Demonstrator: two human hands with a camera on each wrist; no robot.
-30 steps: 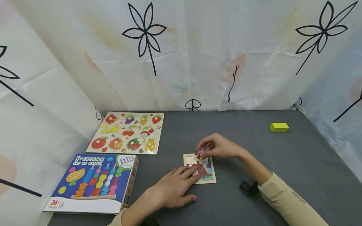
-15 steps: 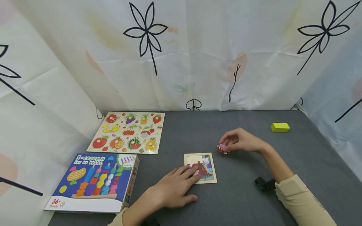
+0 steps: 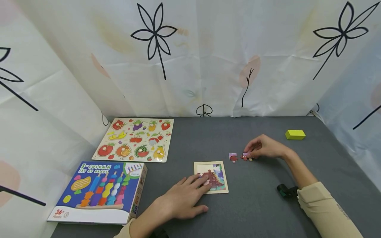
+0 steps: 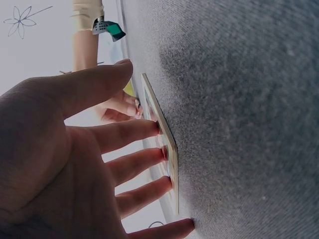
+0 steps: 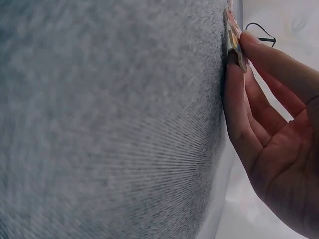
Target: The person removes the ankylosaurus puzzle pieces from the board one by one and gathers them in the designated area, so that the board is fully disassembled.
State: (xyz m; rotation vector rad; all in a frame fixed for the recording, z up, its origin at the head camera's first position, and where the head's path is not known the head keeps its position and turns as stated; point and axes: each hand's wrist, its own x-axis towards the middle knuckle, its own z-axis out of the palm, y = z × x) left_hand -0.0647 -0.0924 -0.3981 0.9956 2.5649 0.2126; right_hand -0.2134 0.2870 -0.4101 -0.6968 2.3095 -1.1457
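Observation:
A small wooden-framed jigsaw puzzle [image 3: 225, 177] with a reddish-brown dinosaur picture lies on the grey table; the upper left of its picture area is bare. My left hand [image 3: 184, 198] rests on the frame's lower left with fingers extended; the left wrist view shows several fingertips [image 4: 167, 155] touching the board. To the board's right, my right hand [image 3: 266, 147] pinches jigsaw pieces [image 5: 237, 44] between thumb and finger, close to the tabletop. How many it holds, I cannot tell. A loose purple-and-red jigsaw piece [image 3: 233, 158] lies just left of that hand.
A fruit puzzle board [image 3: 143, 138] lies at the back left. In front of it is a blue box of column beads [image 3: 98, 193]. A yellow block [image 3: 295, 134] sits at the back right. Patterned white cloth [image 3: 196, 59] stands behind the table.
My right hand has moved from the puzzle frame out to the right, carrying jigsaw pieces. One piece now lies on the table beside it. My left hand has stayed on the board.

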